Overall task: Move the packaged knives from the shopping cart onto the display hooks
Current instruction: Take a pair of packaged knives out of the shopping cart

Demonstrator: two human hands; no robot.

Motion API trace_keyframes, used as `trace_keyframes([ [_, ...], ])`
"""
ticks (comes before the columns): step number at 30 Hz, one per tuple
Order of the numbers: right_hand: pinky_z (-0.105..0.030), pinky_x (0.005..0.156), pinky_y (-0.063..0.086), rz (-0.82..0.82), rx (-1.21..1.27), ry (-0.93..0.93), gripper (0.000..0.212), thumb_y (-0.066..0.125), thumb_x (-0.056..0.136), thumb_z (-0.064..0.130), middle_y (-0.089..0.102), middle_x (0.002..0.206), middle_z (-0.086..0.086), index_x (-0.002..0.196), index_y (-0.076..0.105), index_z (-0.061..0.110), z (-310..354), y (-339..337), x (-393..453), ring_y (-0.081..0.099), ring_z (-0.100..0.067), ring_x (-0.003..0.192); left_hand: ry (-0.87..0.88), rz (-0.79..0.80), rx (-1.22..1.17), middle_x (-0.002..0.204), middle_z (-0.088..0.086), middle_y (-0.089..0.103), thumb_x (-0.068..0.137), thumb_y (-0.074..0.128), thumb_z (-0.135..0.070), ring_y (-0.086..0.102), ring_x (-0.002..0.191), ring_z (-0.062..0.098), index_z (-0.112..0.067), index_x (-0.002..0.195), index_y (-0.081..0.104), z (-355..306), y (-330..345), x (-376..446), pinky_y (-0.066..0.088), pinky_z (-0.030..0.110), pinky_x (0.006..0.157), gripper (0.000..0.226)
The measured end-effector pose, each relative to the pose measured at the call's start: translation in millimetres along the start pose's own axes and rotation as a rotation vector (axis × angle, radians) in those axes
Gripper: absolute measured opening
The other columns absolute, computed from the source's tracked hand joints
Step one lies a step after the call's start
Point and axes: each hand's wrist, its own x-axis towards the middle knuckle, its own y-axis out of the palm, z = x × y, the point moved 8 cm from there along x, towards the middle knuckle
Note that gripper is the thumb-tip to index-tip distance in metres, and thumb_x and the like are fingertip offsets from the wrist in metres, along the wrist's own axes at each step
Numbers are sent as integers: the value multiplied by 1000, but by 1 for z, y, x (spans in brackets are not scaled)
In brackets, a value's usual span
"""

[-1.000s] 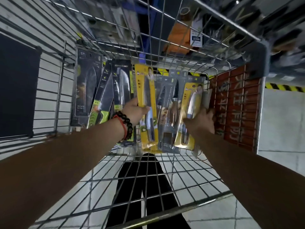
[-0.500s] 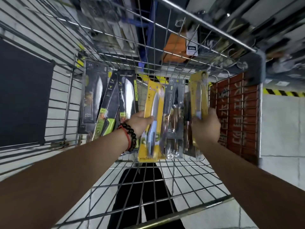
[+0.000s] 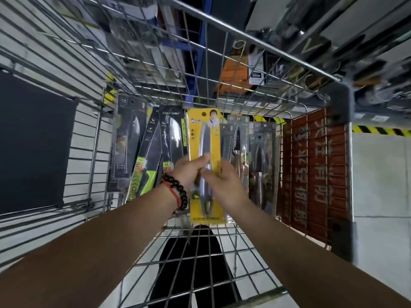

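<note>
head view: left hand [image 3: 189,172] and right hand [image 3: 224,185] both grasp the yellow knife pack [image 3: 205,138]; best lifted straight up, clear of the cart [image 3: 251,121].

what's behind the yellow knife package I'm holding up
Behind the yellow knife package, clear knife packs stand against the cart's wire end wall. Anything directly behind it is covered.

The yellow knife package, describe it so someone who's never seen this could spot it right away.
Look inside the wire shopping cart, at the packs standing against its far end. Both hands grip the yellow knife package in the middle; its neighbours are black or clear.
</note>
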Motion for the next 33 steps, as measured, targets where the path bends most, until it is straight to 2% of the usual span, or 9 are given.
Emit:
trace_keyframes([
  [2, -37, 87, 48, -33, 5, 45, 30, 53, 93, 37, 59, 109, 1, 121, 56, 26, -11, -1, 6, 57, -16, 100, 38, -58, 10, 112, 6, 72, 71, 79, -43, 64, 108, 30, -13, 111, 70, -7, -17, 5, 44, 53, 102, 51],
  [4, -35, 96, 45, -58, -79, 68, 42, 53, 94, 32, 54, 124, -5, 134, 50, 23, -24, -4, 11, 54, -24, 114, 36, -137, 49, 111, 1, 71, 84, 70, -35, 62, 109, 27, -15, 106, 72, -13, -39, 5, 43, 42, 101, 30],
  [8, -51, 114, 24, 228, -1017, -307, 62, 55, 88, 35, 15, 157, -7, 145, 31, 32, -42, 35, 22, 13, -32, 145, 24, -175, 69, 115, -3, 53, 88, 66, -35, 42, 106, 12, -8, 125, 61, -15, -60, 5, 30, 32, 96, 46],
  [12, -62, 112, -10, 450, -1516, -522, 57, 48, 89, 51, -1, 162, -8, 141, 43, 28, -67, 67, 31, -14, -30, 148, 19, -159, 110, 104, -5, 45, 91, 66, -30, 42, 102, 13, -21, 115, 54, -9, -60, 3, 29, 31, 91, 28],
  [16, -61, 110, -19, 453, -1650, -563, 52, 43, 91, 50, 23, 158, -11, 138, 46, 27, -62, 59, 33, 1, -31, 149, -1, -119, 144, 115, -4, 50, 91, 64, -32, 45, 107, 13, -17, 125, 53, -8, -64, 4, 32, 35, 96, 39],
  [21, -62, 112, 1, 260, -1657, -628, 39, 54, 84, 44, 62, 121, -13, 109, 70, 18, -24, 39, 33, 47, -34, 123, -25, -106, 162, 155, 9, 31, 87, 65, -44, 29, 141, 31, -10, 151, 21, -4, -77, 10, 23, 50, 113, 85],
  [24, -58, 109, 10, 216, -1682, -589, 34, 57, 83, 40, 59, 117, -9, 108, 68, 19, -14, 17, 37, 45, -30, 117, -42, -99, 201, 159, 10, 22, 82, 68, -49, 26, 142, 33, -12, 152, 17, 0, -81, 9, 23, 52, 113, 95],
  [28, -53, 105, 20, 274, -1708, -506, 41, 62, 79, 35, 52, 125, -10, 118, 62, 21, -22, -8, 41, 42, -31, 120, -65, -70, 231, 156, 9, 28, 88, 64, -44, 30, 141, 31, -11, 149, 28, 4, -77, 10, 25, 47, 113, 78],
  [33, -60, 105, 18, 268, -1747, -404, 55, 80, 63, 34, 46, 132, -8, 116, 63, 29, -42, -21, 38, 48, -32, 118, -97, -45, 217, 159, 6, 21, 84, 67, -48, 28, 142, 30, -16, 152, 19, 13, -67, 11, 25, 48, 113, 90],
])
